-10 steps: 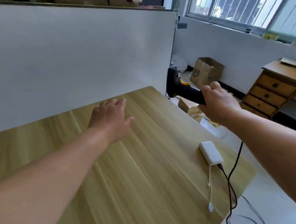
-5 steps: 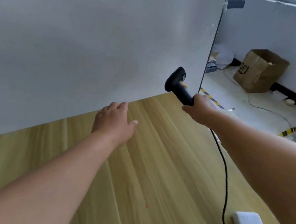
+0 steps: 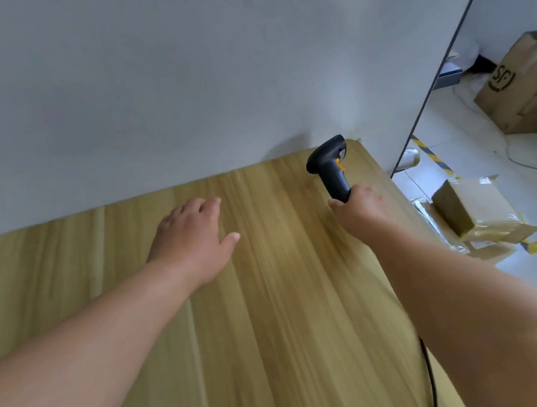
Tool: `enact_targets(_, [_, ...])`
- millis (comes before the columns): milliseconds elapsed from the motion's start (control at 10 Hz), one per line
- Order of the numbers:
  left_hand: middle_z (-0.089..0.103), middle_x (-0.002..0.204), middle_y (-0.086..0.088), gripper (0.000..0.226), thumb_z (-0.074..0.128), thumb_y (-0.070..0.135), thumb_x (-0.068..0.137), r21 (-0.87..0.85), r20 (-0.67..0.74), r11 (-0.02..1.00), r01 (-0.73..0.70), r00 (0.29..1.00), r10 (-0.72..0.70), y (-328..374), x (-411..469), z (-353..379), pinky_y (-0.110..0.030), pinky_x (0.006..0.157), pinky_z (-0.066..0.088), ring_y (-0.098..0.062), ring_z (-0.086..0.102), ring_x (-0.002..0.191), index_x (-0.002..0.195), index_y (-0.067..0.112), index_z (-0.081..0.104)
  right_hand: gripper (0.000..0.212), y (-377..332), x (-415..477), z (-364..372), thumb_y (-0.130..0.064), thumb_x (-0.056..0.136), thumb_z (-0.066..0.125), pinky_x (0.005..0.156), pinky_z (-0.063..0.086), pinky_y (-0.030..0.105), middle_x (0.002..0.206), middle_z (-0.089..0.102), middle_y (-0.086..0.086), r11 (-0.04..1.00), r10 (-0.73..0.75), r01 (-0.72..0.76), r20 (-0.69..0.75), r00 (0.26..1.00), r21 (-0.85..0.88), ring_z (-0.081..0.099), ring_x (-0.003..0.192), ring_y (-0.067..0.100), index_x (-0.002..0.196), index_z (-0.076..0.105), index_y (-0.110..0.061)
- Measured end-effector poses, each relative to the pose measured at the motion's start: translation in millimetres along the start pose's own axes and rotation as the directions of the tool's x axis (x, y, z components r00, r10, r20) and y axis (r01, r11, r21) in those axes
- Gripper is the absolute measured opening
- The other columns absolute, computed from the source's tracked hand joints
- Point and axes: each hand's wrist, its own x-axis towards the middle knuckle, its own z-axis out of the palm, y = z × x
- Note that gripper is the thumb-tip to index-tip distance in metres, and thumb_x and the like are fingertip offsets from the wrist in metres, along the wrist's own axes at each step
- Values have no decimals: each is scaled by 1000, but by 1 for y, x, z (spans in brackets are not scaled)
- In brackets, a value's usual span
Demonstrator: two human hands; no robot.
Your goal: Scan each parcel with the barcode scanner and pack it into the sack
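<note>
Scanner first: the black barcode scanner [image 3: 329, 164] stands nearly upright over the far right corner of the bench [image 3: 288, 316], its head at the top and an orange trigger showing on the side of the neck; the right hand [image 3: 364, 209] is wrapped round the bottom of the handle, so I read that grip as clamped on the scanner, with the thumb lying on the near left side of the handle. From this angle I cannot say whether the hand rests on the wood or hangs just above it.

The left hand [image 3: 195, 240] reaches out palm down over the middle of the bench, well apart from the scanner; its fingers are fairly straight and close together, the thumb stuck out to the right, so that grip is apart and holds nothing. Both forearms are bare and run in from the lower corners of my view.

The bench top is pale wood with lengthwise grain; its far edge meets a plain white panel [image 3: 183, 80] with a dark right edge. A black cable [image 3: 430, 381] shows beneath the right forearm, near the right edge of the bench.

Beyond that edge lies a light floor [image 3: 485, 156]; on it, close to the bench, sit taped brown packages [image 3: 478, 212] with yellow and black striped tape [image 3: 433, 158] running past them; further off stands a cardboard box [image 3: 525, 86] with a dark printed logo on its side.
</note>
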Motion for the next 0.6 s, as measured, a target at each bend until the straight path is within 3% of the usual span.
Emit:
enact_targets(200, [32, 152, -7, 70, 47, 51, 93, -14, 30, 1000, 23, 999, -23, -12, 5, 18, -39, 113, 27, -28, 32, 138, 150, 18, 24, 51, 5, 4, 19, -54, 94, 51, 105, 36, 47, 131, 45, 8, 992, -5, -2, -55, 998, -130, 40, 126, 30, 127, 51, -15])
enact_targets(400, [32, 152, -7, 70, 46, 51, 93, -22, 35, 999, 33, 999, -32, -20, -7, 16, -40, 114, 27, -27, 32, 139, 150, 17, 22, 62, 5, -3, 18, -57, 87, 62, 103, 36, 45, 135, 47, 7, 994, -18, 11, -67, 998, -112, 41, 129, 29, 130, 48, -15])
enact_targets(600, [32, 152, -7, 70, 46, 50, 94, 6, -14, 1000, 11, 1000, -11, -22, -29, -4, -40, 113, 26, -27, 31, 139, 150, 17, 22, 75, -5, -27, -3, -56, 90, 58, 107, 34, 44, 147, 41, 6, 992, -72, 66, -58, 996, -109, 37, 137, 29, 147, 34, -15])
